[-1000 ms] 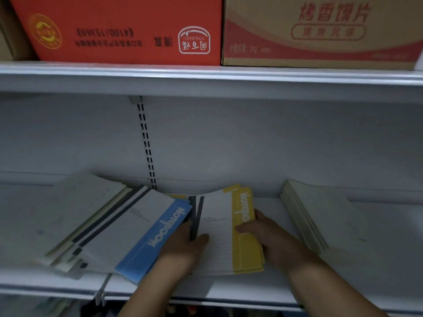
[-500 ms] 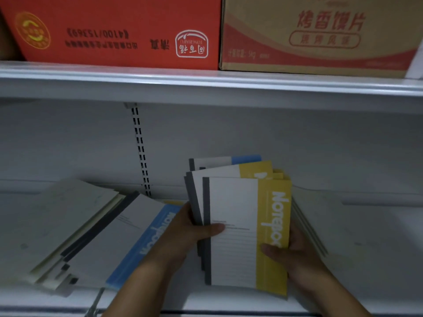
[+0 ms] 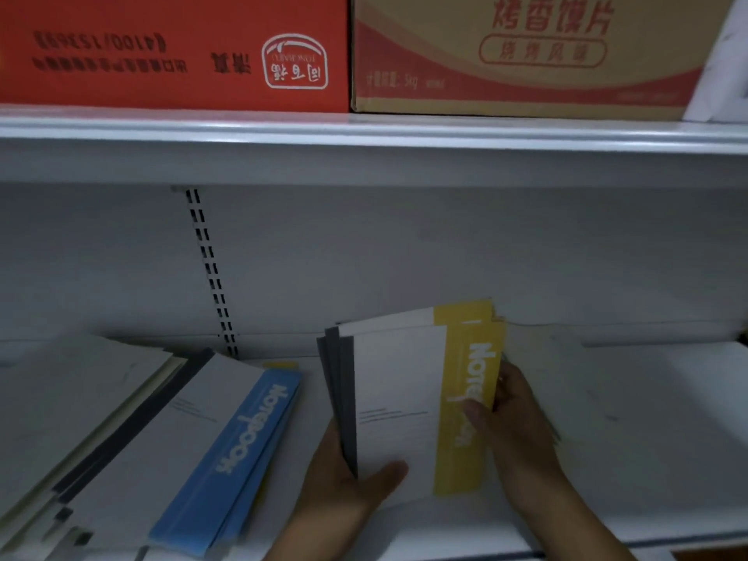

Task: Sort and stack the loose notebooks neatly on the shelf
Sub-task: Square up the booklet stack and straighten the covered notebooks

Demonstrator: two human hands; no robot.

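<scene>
While upright, notebooks (image 3: 398, 402) between left grip (image 3: 348, 485), right grip (image 3: 514, 419).

Of the yellow notebooks (image 3: 409, 402), all but the front cover showed only thin edges. The right hand (image 3: 518, 427) had its fingers, bar the thumb, hidden behind them. Left of them, the fanned pile (image 3: 81, 419) ran off the frame. Above them, the red carton (image 3: 174, 50) and the brown carton (image 3: 526, 54) were cropped. Right of them, a pale stack (image 3: 566, 370) was blurred.

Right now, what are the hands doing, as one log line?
left hand: grips yellow-striped paper notebooks | right hand: pinches their edge | blue-striped notebooks: lying on white shelf
</scene>
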